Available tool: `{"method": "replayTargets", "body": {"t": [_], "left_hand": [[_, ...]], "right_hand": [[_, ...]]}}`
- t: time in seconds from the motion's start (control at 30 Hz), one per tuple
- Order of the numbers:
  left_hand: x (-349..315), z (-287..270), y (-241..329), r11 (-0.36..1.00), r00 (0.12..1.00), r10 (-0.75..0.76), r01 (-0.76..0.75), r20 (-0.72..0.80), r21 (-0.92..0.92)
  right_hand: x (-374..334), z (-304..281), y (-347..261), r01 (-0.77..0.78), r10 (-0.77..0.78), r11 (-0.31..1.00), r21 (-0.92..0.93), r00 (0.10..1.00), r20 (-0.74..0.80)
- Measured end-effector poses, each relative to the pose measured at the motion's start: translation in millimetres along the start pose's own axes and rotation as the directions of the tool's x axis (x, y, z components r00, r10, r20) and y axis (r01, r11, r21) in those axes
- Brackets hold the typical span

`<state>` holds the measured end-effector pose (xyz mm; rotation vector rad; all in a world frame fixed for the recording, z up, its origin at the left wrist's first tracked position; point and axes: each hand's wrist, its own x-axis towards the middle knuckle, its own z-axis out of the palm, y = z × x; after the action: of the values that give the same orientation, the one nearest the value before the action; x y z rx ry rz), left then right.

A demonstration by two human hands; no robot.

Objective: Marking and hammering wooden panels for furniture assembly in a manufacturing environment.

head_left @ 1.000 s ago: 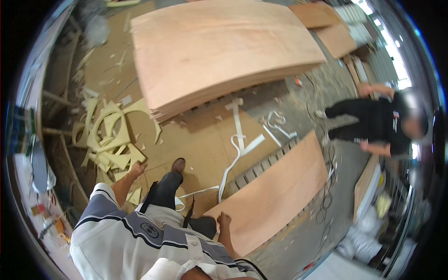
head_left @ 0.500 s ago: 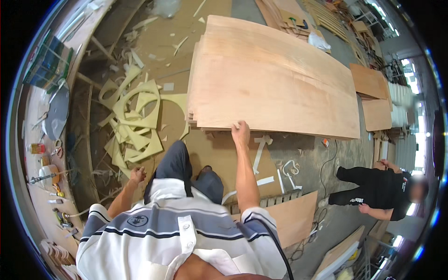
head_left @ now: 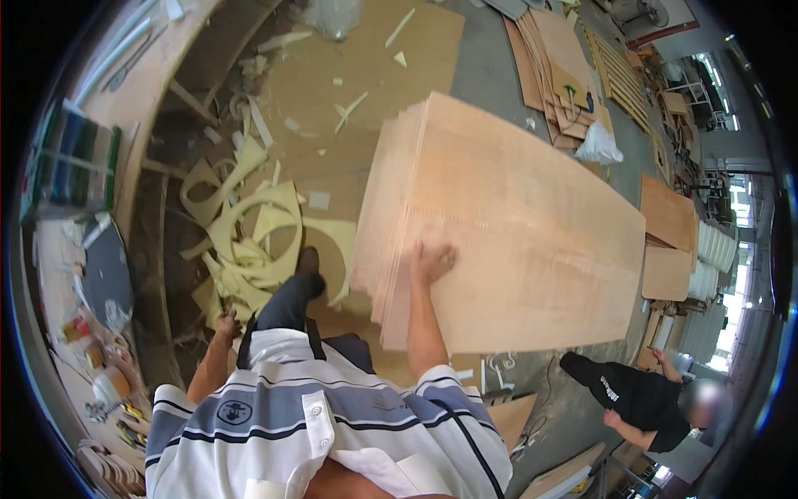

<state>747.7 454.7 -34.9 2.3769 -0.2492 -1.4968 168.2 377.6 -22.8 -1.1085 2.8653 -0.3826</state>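
A tall stack of light plywood sheets (head_left: 524,224) stands in front of me and to the right, its layered edges fanned out along the left side. Over the near left part of the top sheet is my right hand (head_left: 434,262), its fingers curled inward and nothing visible in them. Whether it touches the wood I cannot tell. My left hand (head_left: 226,326) hangs low at my left side with bent fingers, close to yellowish cut-out scraps (head_left: 258,224) on the floor. Its palm is hidden.
A workbench (head_left: 137,79) with tools runs along the left. Further plywood boards (head_left: 553,62) and a white plastic bag (head_left: 598,143) lie beyond the stack. A person in black (head_left: 636,399) is at the right. Brown sheeting (head_left: 432,41) covers part of the floor.
My right hand has left the stack's near edge and is now above the top sheet. The stack appears nearer, with more of its layered left side showing. My leg has stepped forward.
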Motion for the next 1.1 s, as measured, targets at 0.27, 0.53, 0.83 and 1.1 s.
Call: {"method": "replayTargets", "body": {"t": [0.27,0.53,0.83,1.1], "left_hand": [[22,106,347,0.918,0.884,0.39,-0.393,0.256,-0.043],[-54,354,582,0.695,0.564,0.435,-0.706,0.702,0.136],[74,532,840,0.659,0.71,0.144,-0.589,0.69,0.468],[182,537,1036,0.154,0.927,0.102,-0.374,0.362,0.914]], "right_hand": [[11,-23,-28,-0.058,0.055,0.998,0.037,0.996,0.076],[38,-52,-47,-0.172,0.177,0.984,-0.046,0.929,0.326],[170,-52,-75,-0.906,0.72,0.404,-0.127,0.229,0.656],[445,22,-135,-0.901,0.967,0.106,0.42,0.191,0.167]]}}
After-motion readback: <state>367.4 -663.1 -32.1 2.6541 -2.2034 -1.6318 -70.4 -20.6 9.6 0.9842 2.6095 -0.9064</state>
